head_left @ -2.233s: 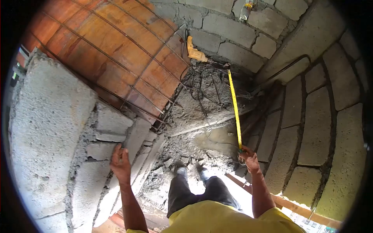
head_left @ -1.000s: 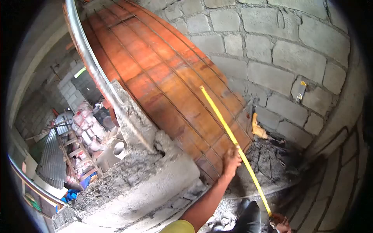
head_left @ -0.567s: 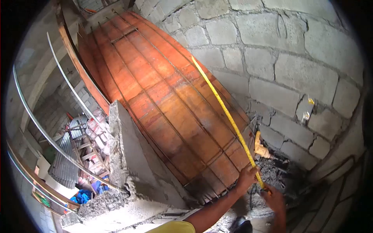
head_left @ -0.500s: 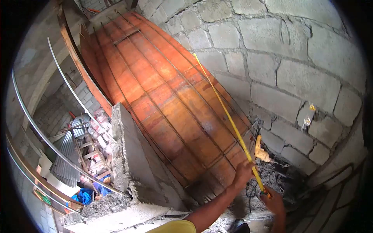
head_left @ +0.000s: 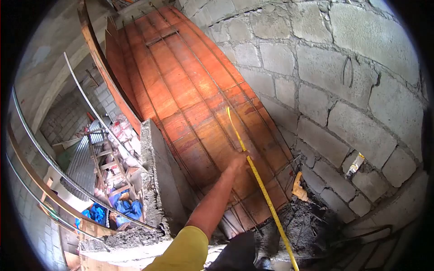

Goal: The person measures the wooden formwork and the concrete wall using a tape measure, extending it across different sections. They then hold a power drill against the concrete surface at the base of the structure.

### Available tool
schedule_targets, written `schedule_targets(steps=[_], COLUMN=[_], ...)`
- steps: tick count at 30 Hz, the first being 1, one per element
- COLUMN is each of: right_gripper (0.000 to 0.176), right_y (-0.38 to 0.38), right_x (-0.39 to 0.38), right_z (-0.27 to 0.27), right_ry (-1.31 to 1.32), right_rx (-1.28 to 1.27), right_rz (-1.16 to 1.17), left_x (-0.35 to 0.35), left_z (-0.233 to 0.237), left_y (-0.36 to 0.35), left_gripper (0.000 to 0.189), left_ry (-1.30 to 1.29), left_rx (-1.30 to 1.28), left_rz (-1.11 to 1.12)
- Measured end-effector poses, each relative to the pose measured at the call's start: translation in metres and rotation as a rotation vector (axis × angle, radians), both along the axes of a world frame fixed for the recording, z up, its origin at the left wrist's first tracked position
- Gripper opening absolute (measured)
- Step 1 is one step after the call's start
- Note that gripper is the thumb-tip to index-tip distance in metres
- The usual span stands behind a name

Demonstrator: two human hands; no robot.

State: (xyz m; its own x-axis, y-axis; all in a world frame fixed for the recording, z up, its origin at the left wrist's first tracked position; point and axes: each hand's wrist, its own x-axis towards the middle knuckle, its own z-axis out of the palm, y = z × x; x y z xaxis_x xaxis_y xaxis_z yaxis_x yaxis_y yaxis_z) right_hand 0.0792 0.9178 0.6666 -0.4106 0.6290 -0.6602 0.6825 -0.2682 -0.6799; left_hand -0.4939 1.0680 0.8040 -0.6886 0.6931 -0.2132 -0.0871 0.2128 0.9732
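My left hand (head_left: 239,161), at the end of an arm in a yellow sleeve, is closed round the blade of a yellow tape measure (head_left: 264,194). A short free end of the blade sticks out beyond the fingers over the orange wooden panel (head_left: 194,131). From the hand, the blade runs down to the bottom edge of the view, where its case is out of sight. Long thin steel rods (head_left: 205,106) lie lengthwise along the panel under the hand. My right hand is out of view.
A yellow power drill (head_left: 299,187) rests on dark rubble at the foot of the concrete block wall (head_left: 323,106). To the left stand a rough concrete edge (head_left: 153,176), curved metal bars (head_left: 54,165) and a small wooden ladder (head_left: 118,169) among debris. A dark-clothed leg shows at the bottom.
My left hand has moved up and left, carrying the tape blade farther over the panel; less blade sticks out beyond it. My right hand, with the tape's case, has left the view. The camera has shifted.
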Motion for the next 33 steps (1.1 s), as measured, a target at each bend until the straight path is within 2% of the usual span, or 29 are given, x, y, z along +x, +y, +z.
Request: schedule_targets(steps=[1, 3, 4, 5, 9, 11, 12, 13, 15, 17, 21, 23, 24, 27, 28, 32, 33], right_gripper=[0.034, 0.037, 0.025, 0.017, 0.014, 0.013, 0.014, 0.014, 0.019, 0.017, 0.012, 0.012, 0.015, 0.018, 0.017, 0.016, 0.030], right_y=[0.004, 0.005, 0.004, 0.012, 0.004, 0.002, -0.008, -0.010, -0.010, -0.023, -0.031, -0.024, -0.035, -0.034, -0.029, -0.023, -0.019], right_x=[0.006, 0.025, 0.014, -0.001, 0.031, 0.046, 0.057, 0.055, 0.054, 0.069, 0.073, 0.051, 0.069, 0.074, 0.059, 0.061, 0.068], right_z=[-0.017, -0.061, -0.025, 0.023, 0.024, 0.023, 0.015, 0.021, 0.047, 0.033, 0.038, 0.061, 0.037, 0.024, 0.042, 0.024, 0.011], right_ry=[-0.007, 0.194, 0.167, 0.135, 0.039, -0.041, -0.100, -0.111, -0.280, -0.256, -0.209, -0.355, -0.299, -0.356, -0.359, -0.285, -0.271], right_rx=[-0.014, -0.030, -0.121, -0.210, -0.254, -0.388, -0.318, -0.326, -0.482, -0.495, -0.491, -0.378, -0.302, -0.231, -0.167, -0.163, -0.231], right_rz=[-0.005, 0.098, 0.055, 0.002, -0.050, -0.097, -0.122, -0.139, -0.255, -0.311, -0.292, -0.216, -0.167, -0.105, -0.052, -0.086, -0.082], left_x=[0.002, -0.002, -0.012, -0.016, -0.025, -0.029, -0.037, -0.045, -0.038, -0.024, -0.005, -0.004, 0.000, 0.013, 0.015, 0.021, 0.020], left_z=[-0.006, -0.027, -0.052, -0.065, -0.125, -0.165, -0.186, -0.204, -0.229, -0.231, -0.237, -0.235, -0.236, -0.197, -0.195, -0.136, -0.124], left_y=[-0.002, -0.004, -0.001, -0.001, -0.002, 0.005, 0.006, 0.008, 0.002, 0.011, 0.020, 0.029, 0.035, 0.034, 0.035, 0.033, 0.030], left_gripper=[0.023, 0.024, 0.024, 0.025, 0.029, 0.015, 0.015, 0.014, 0.014, 0.014, 0.014, 0.016, 0.016, 0.015, 0.013, 0.012, 0.011], left_ry=[-0.050, -0.145, -0.216, -0.162, -0.172, -0.012, -0.025, -0.143, -0.292, -0.375, -0.376, -0.434, -0.474, -0.368, -0.422, -0.378, -0.360], left_rx=[-0.076, -0.117, -0.121, -0.144, -0.207, -0.235, -0.244, -0.221, -0.217, -0.258, -0.195, -0.122, -0.079, -0.053, 0.096, 0.111, 0.131], left_rz=[0.013, 0.056, 0.053, 0.023, 0.016, 0.078, 0.057, 0.035, 0.025, 0.106, 0.058, 0.049, 0.121, 0.097, 0.134, 0.174, 0.165])
